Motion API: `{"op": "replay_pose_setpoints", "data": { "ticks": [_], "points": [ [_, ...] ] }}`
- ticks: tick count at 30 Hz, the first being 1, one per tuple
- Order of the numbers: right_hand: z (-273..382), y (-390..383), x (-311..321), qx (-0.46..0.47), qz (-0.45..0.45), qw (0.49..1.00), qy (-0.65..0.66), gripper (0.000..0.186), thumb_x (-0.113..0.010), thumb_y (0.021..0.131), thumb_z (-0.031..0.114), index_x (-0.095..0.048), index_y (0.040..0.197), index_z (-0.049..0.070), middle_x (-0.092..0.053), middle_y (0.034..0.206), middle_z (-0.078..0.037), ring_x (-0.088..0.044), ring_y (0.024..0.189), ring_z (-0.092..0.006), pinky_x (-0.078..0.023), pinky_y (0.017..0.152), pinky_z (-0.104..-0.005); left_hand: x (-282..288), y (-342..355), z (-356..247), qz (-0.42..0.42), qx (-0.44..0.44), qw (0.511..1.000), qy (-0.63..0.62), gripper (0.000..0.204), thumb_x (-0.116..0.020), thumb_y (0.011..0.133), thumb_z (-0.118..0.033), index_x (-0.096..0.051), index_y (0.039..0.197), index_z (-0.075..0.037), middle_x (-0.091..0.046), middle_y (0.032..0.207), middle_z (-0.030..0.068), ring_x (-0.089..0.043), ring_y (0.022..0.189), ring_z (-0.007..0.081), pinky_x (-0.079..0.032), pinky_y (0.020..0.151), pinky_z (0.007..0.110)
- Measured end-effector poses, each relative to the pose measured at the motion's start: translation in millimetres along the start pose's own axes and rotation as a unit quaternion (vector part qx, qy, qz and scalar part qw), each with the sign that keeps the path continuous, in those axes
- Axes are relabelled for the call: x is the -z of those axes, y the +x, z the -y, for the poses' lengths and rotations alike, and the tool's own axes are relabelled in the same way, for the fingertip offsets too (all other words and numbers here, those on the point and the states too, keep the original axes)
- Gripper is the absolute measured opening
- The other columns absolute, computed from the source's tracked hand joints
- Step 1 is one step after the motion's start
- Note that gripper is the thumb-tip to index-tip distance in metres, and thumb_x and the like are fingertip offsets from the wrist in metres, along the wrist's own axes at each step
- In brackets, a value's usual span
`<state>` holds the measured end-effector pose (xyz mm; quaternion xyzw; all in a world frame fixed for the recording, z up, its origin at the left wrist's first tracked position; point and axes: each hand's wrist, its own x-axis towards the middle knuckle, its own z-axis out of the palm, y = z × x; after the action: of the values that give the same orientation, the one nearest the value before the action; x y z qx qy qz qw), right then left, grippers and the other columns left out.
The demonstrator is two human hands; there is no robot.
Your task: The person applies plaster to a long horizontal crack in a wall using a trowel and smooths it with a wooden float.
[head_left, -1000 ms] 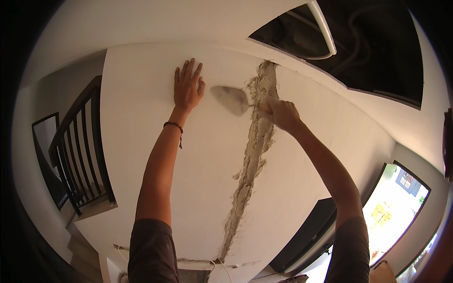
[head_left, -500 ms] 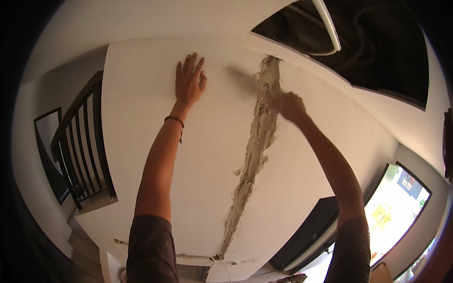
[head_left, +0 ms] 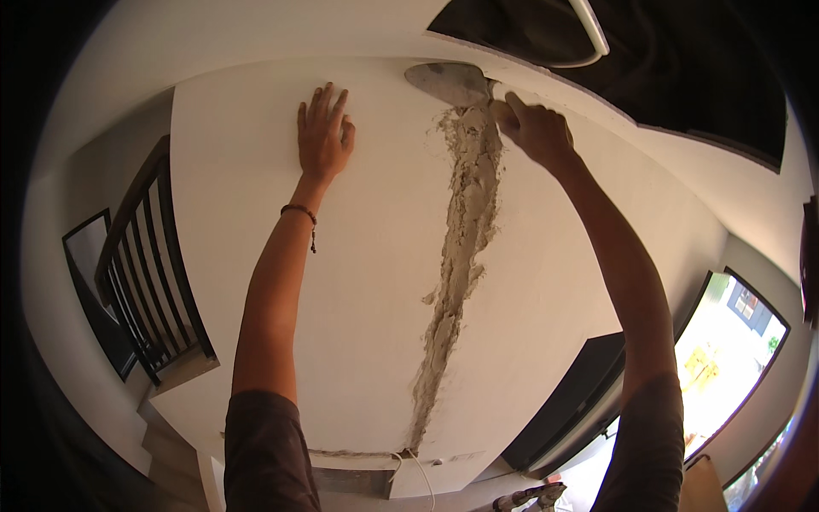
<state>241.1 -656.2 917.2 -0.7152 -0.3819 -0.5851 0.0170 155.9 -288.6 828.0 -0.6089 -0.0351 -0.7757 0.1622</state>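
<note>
My right hand (head_left: pixel 539 132) is closed round the handle of a trowel (head_left: pixel 450 84). Its grey pointed blade points left and lies at the top end of a strip of rough grey mortar (head_left: pixel 465 222). That strip runs down the white wall (head_left: pixel 367 282) in a long, slightly slanted band with ragged edges. To the left of the strip, my left hand (head_left: pixel 324 141) rests flat on the wall with its fingers stretched upward. It holds nothing. A dark beaded bracelet (head_left: pixel 299 210) circles the left wrist.
Above right, a dark ceiling opening (head_left: pixel 674 77) has a white pipe (head_left: pixel 590 30) hanging in it. A black stair railing (head_left: pixel 145 264) stands left. Pale cables (head_left: pixel 418 469) come out at the strip's lower end. A bright doorway (head_left: pixel 734 358) lies at the right.
My right hand has moved up with the trowel, from the upper part of the mortar strip to its top end. The left hand stays flat on the wall. The view has shifted slightly.
</note>
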Motion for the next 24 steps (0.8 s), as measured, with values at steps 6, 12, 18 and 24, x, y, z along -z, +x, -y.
{"op": "replay_pose_setpoints", "data": {
  "ticks": [6,12,18,24],
  "points": [
    [-7.1,-54.6,-30.6,0.012,0.065,0.998,0.003,0.025,-0.061,0.096,0.033,-0.055,0.106,0.011,-0.069,0.073,-0.015,-0.070,0.071,-0.0376,-0.056,0.064,-0.0503,1.0,4.6,2.4,0.002,-0.004,1.000,-0.007,0.044,-0.054,0.097,-0.018,-0.052,0.141,-0.013,-0.045,0.152,0.0115,-0.039,0.143,0.0305,-0.028,0.119,0.055],
    [-9.2,-189.8,-21.1,-0.028,0.212,0.975,0.056,0.037,-0.068,0.089,0.042,-0.054,0.106,0.012,-0.068,0.073,-0.014,-0.069,0.072,-0.0368,-0.052,0.065,-0.0508,-3.4,1.4,2.1,0.022,-0.004,1.000,0.015,0.044,-0.052,0.099,-0.018,-0.051,0.142,-0.012,-0.041,0.154,0.0128,-0.036,0.144,0.0317,-0.028,0.118,0.056],
    [-46.9,-225.8,-12.7,-0.160,0.179,0.957,0.164,0.029,-0.064,0.092,0.033,-0.051,0.103,0.009,-0.067,0.085,-0.019,-0.066,0.085,-0.0421,-0.050,0.074,-0.0529,-2.6,-6.6,-9.3,0.026,0.011,0.999,0.042,0.049,-0.047,0.103,-0.020,-0.040,0.151,-0.015,-0.036,0.157,0.0117,-0.031,0.147,0.0316,-0.025,0.120,0.057],
    [-56.3,-118.5,-4.6,-0.260,0.122,0.907,0.309,0.034,-0.058,0.095,0.039,-0.052,0.099,0.006,-0.069,0.082,-0.021,-0.066,0.061,-0.0403,-0.055,0.059,-0.0491,-3.3,-19.6,-24.4,0.031,0.006,0.999,0.037,0.049,-0.040,0.105,-0.028,-0.039,0.152,-0.013,-0.033,0.158,0.0155,-0.031,0.147,0.0351,-0.025,0.118,0.059]
  ]
}}
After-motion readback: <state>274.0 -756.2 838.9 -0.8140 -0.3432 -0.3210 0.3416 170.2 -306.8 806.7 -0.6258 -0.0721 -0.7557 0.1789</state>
